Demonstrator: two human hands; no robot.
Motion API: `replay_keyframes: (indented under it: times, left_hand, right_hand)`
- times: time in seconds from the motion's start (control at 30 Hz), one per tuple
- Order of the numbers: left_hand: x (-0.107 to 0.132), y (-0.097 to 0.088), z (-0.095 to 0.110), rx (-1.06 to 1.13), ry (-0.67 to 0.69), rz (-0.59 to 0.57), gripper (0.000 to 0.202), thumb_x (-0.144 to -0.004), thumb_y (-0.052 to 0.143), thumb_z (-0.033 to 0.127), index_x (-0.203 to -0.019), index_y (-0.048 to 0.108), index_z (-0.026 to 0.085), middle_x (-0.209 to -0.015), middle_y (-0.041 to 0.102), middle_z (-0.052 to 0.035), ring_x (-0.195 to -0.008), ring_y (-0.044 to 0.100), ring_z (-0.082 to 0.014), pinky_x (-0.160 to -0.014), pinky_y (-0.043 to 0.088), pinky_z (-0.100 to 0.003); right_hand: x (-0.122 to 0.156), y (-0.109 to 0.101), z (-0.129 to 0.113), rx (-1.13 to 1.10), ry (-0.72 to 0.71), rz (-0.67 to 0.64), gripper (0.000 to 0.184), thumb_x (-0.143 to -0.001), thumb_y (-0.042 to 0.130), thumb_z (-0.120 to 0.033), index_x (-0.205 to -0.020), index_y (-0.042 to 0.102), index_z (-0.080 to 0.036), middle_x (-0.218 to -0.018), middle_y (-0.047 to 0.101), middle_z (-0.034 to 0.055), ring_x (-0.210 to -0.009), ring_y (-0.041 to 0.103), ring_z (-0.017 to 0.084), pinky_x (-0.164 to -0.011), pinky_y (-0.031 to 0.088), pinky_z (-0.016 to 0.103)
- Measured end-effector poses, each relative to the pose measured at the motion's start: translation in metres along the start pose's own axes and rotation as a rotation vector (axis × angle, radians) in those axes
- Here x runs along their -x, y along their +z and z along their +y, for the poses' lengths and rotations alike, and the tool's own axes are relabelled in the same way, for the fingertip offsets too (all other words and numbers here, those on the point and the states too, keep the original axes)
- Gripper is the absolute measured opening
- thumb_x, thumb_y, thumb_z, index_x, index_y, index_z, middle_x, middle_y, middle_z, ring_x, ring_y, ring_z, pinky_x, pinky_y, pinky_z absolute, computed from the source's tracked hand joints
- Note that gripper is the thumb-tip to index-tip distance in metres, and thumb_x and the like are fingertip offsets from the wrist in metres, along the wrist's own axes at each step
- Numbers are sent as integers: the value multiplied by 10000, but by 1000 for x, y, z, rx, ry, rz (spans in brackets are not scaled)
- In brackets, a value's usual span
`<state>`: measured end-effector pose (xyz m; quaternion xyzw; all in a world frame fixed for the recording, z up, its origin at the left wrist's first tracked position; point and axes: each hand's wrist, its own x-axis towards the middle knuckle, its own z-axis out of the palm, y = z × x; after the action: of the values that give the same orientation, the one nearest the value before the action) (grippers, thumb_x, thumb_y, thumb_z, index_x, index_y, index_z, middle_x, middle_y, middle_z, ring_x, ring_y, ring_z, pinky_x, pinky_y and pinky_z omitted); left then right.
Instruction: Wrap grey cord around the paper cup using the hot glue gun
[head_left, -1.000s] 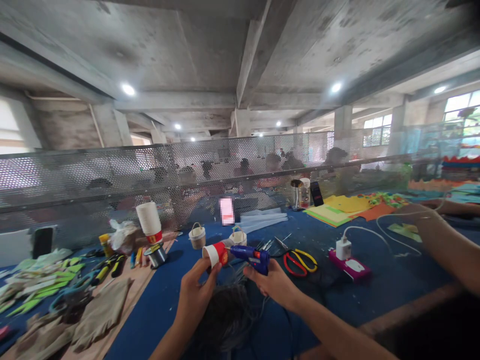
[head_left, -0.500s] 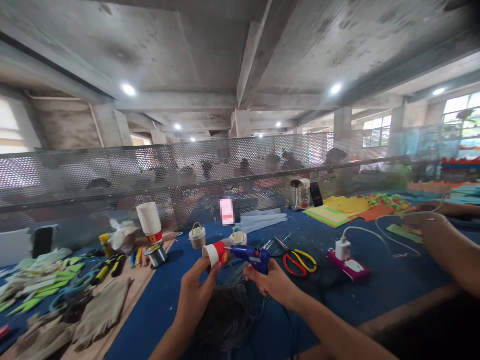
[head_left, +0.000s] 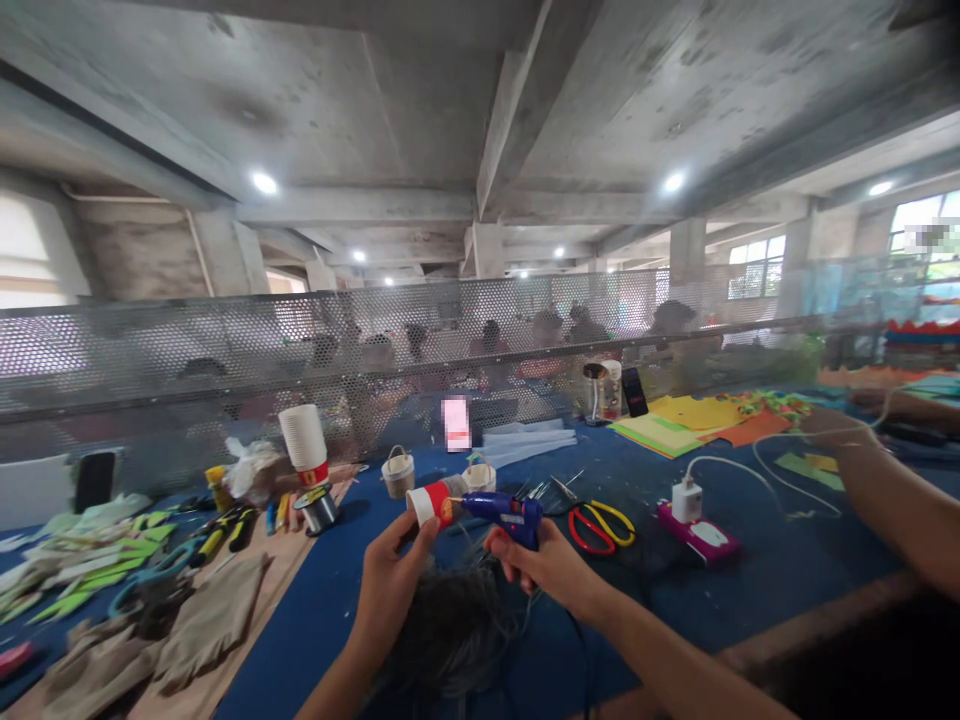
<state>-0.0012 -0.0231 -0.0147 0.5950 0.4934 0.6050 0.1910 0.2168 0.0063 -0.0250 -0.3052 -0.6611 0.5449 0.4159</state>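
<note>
1. A perforated metal screen runs along the far side.
2. The blue worktop lies before it, and another person's arm reaches over its right side.
3. The right hand has its fingers wrapped around the handle of the glue gun.
4. The left hand has its fingers pinched on the white end of the paper cup.
5. A stack of white cups leans on the left, beside a wire spool.
6. The blue glue gun points left; whether its nozzle touches the cup, I cannot tell.
7. Red-and-yellow-handled scissors lie right of the gun.
8. The red-and-white paper cup is held tipped sideways above the worktop, at the nozzle.
9. A small handled bucket stands just behind the cup.
</note>
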Motion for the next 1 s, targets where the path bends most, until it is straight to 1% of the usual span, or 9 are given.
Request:
replay_keyframes:
  times: [0.13, 0.2, 0.27, 0.33, 0.43, 0.57, 0.7, 0.83, 1.0]
  left_hand:
    - [-3, -3, 1, 71, -43, 24, 352, -815, 666, 438, -1000, 756, 153, -809, 720, -5, -744, 600, -195, -673, 437, -239]
    - [-5, -4, -2, 111, -55, 27, 357, -819, 660, 445, -1006, 750, 155, -821, 718, -6, -757, 600, -194, -690, 440, -244]
    - [-5, -5, -5, 146, -68, 29, 366, -825, 656, 445, -1037, 740, 159, -843, 717, -7, -787, 602, -196, -726, 443, -251]
    - [-6, -5, -8, 167, -91, 41, 376, -825, 657, 447, -1046, 735, 153, -834, 709, -9, -783, 594, -192, -721, 443, -252]
    - [-7, -4, -11, 230, -136, 66, 384, -807, 680, 447, -1045, 732, 150, -844, 710, -11, -779, 592, -187, -710, 450, -252]
    - [-8, -1, -10, 376, -192, 45, 386, -762, 732, 428, -1029, 733, 148, -853, 722, -17, -757, 607, -182, -707, 469, -262]
    - [-8, 0, -7, 436, -224, 32, 396, -700, 783, 420, -978, 745, 141, -835, 730, -31, -701, 614, -181, -637, 466, -258]
    - [-7, 0, -4, 460, -213, 0, 387, -713, 780, 377, -1005, 744, 125, -818, 726, -36, -665, 604, -166, -628, 466, -257]
    - [-6, -1, -2, 485, -219, -9, 358, -720, 782, 341, -1009, 749, 132, -804, 726, -28, -703, 613, -168, -656, 474, -254]
  right_hand:
    - [2, -3, -1, 46, -7, 43, 477, -772, 681, -597, -937, 690, -150, -556, 504, -51, -446, 400, 61, -431, 342, 184]
    - [3, -6, 1, 69, -30, 75, 462, -770, 691, -576, -957, 693, -154, -604, 545, -35, -485, 433, 76, -456, 361, 197]
    - [5, -12, 4, 106, -75, 113, 423, -780, 693, -537, -972, 692, -161, -704, 624, -4, -574, 520, 112, -537, 425, 224]
    - [9, -22, 7, 174, -135, 171, 388, -801, 674, -495, -1009, 676, -168, -839, 683, 27, -737, 609, 169, -680, 483, 264]
    - [16, -41, 11, 443, -176, 256, 372, -839, 621, -410, -1120, 618, -166, -970, 705, 69, -909, 643, 232, -811, 485, 314]
    - [24, -66, 11, 946, -72, 353, 380, -835, 575, -249, -1200, 574, -144, -1105, 679, 125, -1030, 629, 274, -880, 453, 349]
    - [27, -77, 19, 1221, 20, 375, 349, -837, 540, -176, -1179, 590, -127, -1162, 642, 150, -1127, 578, 289, -950, 415, 362]
    - [27, -80, 29, 1382, 85, 384, 325, -846, 538, -181, -1158, 618, -138, -1157, 623, 158, -1134, 558, 310, -953, 397, 393]
    - [30, -83, 25, 1412, 139, 361, 360, -857, 559, -259, -1193, 626, -150, -1170, 607, 169, -1111, 567, 346, -921, 409, 455]
